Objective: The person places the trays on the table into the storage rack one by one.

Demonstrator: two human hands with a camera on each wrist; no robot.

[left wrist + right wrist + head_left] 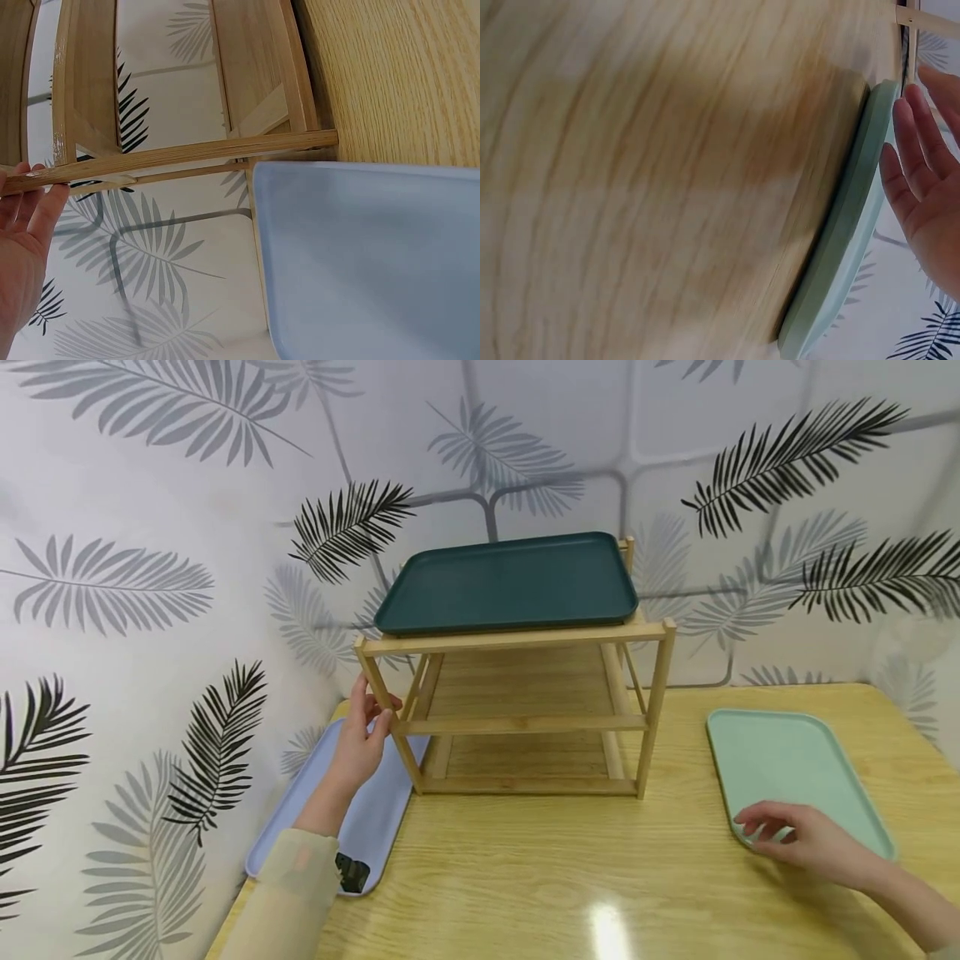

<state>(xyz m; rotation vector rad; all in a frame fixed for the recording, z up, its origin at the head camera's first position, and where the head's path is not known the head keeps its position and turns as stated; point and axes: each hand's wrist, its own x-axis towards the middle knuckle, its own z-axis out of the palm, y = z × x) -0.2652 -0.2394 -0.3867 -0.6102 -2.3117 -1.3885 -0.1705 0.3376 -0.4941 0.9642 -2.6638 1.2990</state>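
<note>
A three-tier wooden shelf rack [521, 724] stands at the back of the table. My left hand [363, 739] holds its front left post, and in the left wrist view the fingertips [31, 171] show past the post's far side. On the rack's top tier lies a dark green tray [510, 581]. My right hand [806, 839] is at the near left corner of a mint green tray [787, 760], its fingers loosely bent and holding nothing. In the right wrist view, that hand's fingers [907, 142] overlap the tray's rim.
A pale blue tray [375, 814] lies left of the rack, partly under my left forearm. A small black object [352, 873] shows beside the left sleeve, over that tray's near corner. Leaf-patterned wall covering [150, 652] rises behind and left of the wooden table [525, 868].
</note>
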